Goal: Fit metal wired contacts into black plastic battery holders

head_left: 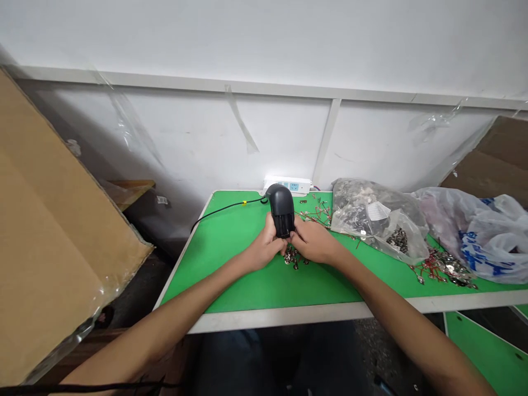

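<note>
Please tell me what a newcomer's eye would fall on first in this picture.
Probably the black device, held upright between the left hand and right hand over the bright green tabletop. Next might come the clear plastic bag on the right side of the table, with loose metal pieces scattered near it. The large cardboard sheet also stands out, filling the left edge of the view.
</note>
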Available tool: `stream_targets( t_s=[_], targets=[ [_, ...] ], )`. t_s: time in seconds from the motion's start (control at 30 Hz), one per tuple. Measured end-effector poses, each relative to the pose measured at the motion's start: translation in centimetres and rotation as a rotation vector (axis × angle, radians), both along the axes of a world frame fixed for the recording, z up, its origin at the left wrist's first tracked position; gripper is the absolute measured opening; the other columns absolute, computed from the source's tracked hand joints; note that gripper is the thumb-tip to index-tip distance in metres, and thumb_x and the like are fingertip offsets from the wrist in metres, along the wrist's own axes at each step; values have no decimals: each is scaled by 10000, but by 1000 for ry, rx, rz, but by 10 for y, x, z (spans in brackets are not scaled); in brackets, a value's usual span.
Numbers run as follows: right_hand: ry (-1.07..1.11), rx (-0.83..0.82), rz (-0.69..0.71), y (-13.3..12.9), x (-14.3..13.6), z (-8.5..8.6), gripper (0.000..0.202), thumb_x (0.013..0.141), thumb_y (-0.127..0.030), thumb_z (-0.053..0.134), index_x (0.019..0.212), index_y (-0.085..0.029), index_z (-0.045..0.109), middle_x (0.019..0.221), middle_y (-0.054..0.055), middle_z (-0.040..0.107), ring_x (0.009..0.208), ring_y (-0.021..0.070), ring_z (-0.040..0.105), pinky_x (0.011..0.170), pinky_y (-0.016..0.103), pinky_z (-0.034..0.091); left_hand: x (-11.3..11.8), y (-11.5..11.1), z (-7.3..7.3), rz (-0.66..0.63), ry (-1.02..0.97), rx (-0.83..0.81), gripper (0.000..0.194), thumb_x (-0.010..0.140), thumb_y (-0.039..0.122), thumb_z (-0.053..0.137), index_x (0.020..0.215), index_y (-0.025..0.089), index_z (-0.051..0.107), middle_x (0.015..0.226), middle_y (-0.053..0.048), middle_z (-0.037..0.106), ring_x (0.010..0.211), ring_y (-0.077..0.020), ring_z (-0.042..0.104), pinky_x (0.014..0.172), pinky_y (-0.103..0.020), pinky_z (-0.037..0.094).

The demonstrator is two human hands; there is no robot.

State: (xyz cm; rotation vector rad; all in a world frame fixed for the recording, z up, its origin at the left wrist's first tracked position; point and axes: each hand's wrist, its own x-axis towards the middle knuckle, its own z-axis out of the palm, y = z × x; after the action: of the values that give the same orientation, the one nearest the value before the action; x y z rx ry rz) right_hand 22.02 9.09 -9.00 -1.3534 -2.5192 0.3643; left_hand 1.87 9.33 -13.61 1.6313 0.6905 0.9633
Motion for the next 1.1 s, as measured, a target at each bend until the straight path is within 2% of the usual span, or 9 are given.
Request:
stream_targets(
  t_s=[0.13,0.23,0.33,0.4,0.47,0.57,0.73,0.9,1.1],
  targets=[
    [50,-4,5,4,1,-4,323,1050,-323,369,1286,-160,518,998,104,742,835,272,655,735,348,431,7,4,3,11,-94,-49,497,818,259,640,1214,245,340,871,57,577,573,-101,573,580,-269,486],
    [152,-36,13,7,5,-2,278,1063,-316,355,1236,-189,531,991,75,730,863,254,649,772,339,444,13,11,8,30,-172,-131,530,846,385,654,1256,236,352,864,36,625,556,-126,602,551,-289,504],
    [257,-53,24,9,11,2,278,1095,-365,322,1140,-216,552,887,20,677,820,225,618,757,318,430,15,18,14,150,-185,-145,514,902,537,660,1218,219,410,798,25,625,579,-141,617,501,-262,476],
    [320,-48,20,10,15,5,315,1109,-431,325,1090,-222,560,818,-11,628,770,203,588,729,303,411,12,21,19,234,-154,-99,514,900,559,705,1172,211,443,776,32,611,572,-124,597,473,-235,444],
    [367,-49,18,12,19,7,345,1109,-481,352,1091,-219,574,808,-21,617,750,188,575,723,296,407,7,23,22,266,-118,-60,529,889,560,746,1154,205,457,756,42,606,551,-109,576,463,-224,427],
    [383,-40,46,20,26,5,323,1074,-478,467,1087,-194,622,918,16,682,840,188,617,787,307,448,-1,26,25,244,-99,-50,560,894,574,760,1177,198,457,743,38,633,533,-104,568,484,-228,435],
    [323,0,102,41,43,-4,188,965,-269,617,1102,-169,697,1146,85,729,1033,215,660,929,359,496,-7,32,21,197,-51,-75,650,855,550,817,1240,194,433,861,-21,723,563,-114,617,558,-256,480],
    [253,0,105,53,53,-11,208,941,-169,594,1088,-178,741,1157,93,735,1111,233,659,1018,401,490,-11,41,15,249,-23,-71,659,819,491,832,1258,178,453,1122,-119,747,709,-141,701,608,-261,498],
    [160,-56,71,50,49,-15,166,908,-313,714,1003,-177,722,1115,87,706,1096,256,641,997,403,487,-12,45,14,372,-5,-83,577,792,394,809,1212,169,484,1105,-103,740,746,-161,710,645,-281,512]
  ],
)
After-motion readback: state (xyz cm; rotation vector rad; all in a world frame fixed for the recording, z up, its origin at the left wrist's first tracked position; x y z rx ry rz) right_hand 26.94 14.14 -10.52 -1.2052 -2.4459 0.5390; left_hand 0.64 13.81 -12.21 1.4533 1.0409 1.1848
